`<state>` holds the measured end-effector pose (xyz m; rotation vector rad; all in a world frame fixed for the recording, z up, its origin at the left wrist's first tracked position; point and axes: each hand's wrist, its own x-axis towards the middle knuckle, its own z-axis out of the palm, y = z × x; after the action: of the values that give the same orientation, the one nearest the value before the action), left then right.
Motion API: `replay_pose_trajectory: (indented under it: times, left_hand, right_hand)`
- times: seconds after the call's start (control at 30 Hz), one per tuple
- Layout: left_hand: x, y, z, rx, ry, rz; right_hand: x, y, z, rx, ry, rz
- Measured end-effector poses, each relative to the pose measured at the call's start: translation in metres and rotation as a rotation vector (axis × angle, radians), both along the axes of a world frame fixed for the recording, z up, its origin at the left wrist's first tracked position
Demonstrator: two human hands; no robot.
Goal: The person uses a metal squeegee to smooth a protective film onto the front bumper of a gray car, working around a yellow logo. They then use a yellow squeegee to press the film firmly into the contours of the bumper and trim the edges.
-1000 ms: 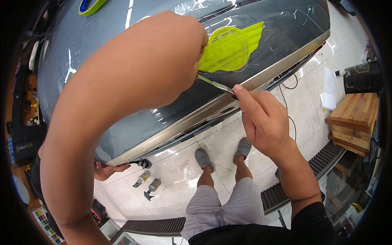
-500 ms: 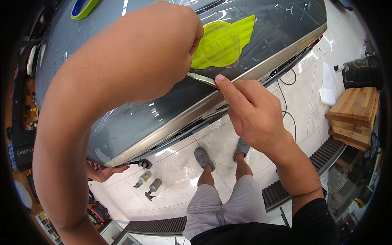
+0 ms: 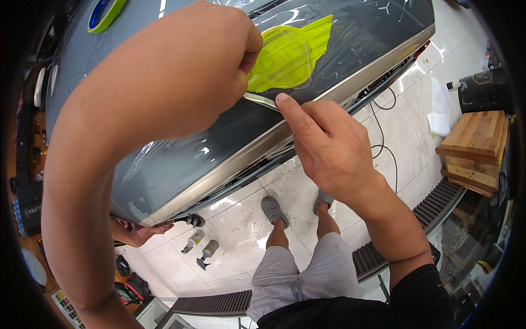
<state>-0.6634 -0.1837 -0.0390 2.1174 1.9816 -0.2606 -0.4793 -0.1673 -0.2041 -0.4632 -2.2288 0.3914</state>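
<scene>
Glossy grey car bodywork (image 3: 175, 175) lies under both hands, with creased clear film on it. A bright yellow-green translucent sheet (image 3: 282, 63) sticks to it, rounded at left with a pointed tail. My left hand (image 3: 211, 71) is closed at the sheet's left edge, its wrist bent over; what its fingers hold is hidden. My right hand (image 3: 334, 145) grips the end of a slim pale strip-like piece (image 3: 261, 101) under the thumb, near the panel's light trim edge. The strip's other end meets my left hand; whether it is a tool or film I cannot tell.
A yellow-green tape roll (image 3: 107, 15) rests on the car at upper left. Another person's hand (image 3: 145, 233) is below the near corner. Spray bottles (image 3: 207, 252), a black cable (image 3: 394, 159) and wooden boxes (image 3: 474, 148) stand or lie on the tiled floor (image 3: 235, 241).
The car, sheet and both hands sit slightly further left in the picture. My hands keep nearly the same place against the panel, and the grips look the same.
</scene>
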Motion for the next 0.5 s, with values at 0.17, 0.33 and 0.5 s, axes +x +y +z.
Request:
replay_pose_trajectory:
  times: [0.17,0.33,0.5]
  left_hand:
    - [0.000,0.003,-0.002,-0.038,-0.027,0.074]
    - [-0.001,0.003,-0.001,-0.035,-0.067,0.076]
    - [-0.003,0.006,-0.002,-0.048,-0.075,0.085]
  right_hand:
    - [0.006,0.006,-0.002,0.011,-0.019,0.010]
    - [0.009,0.010,-0.001,0.028,-0.023,0.013]
    - [0.011,0.015,0.001,0.036,-0.060,0.014]
